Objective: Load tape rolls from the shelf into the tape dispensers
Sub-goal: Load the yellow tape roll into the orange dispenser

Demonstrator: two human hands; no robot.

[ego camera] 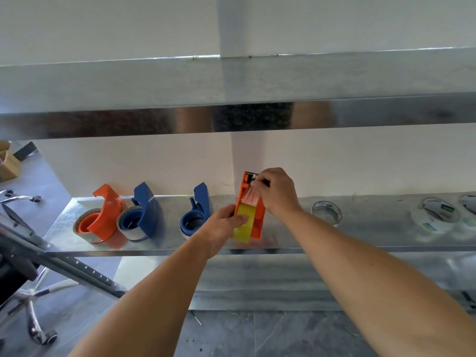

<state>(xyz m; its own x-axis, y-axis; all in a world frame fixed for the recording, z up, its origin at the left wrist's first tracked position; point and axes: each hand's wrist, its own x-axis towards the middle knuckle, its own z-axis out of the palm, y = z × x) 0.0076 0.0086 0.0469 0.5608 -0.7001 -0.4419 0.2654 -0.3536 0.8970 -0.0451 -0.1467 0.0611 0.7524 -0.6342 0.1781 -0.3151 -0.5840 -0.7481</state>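
Observation:
An orange tape dispenser stands on the metal shelf, with a yellowish tape roll seated in it. My left hand grips the roll and the dispenser's side, thumb across the roll. My right hand pinches the free end of the tape and holds it up near the toothed cutter at the dispenser's top. To the left stand an orange dispenser and two blue ones, each with a clear roll in it.
Loose clear tape rolls lie on the shelf to the right. A higher shelf runs across above. An office chair base and a dark metal bar sit at lower left.

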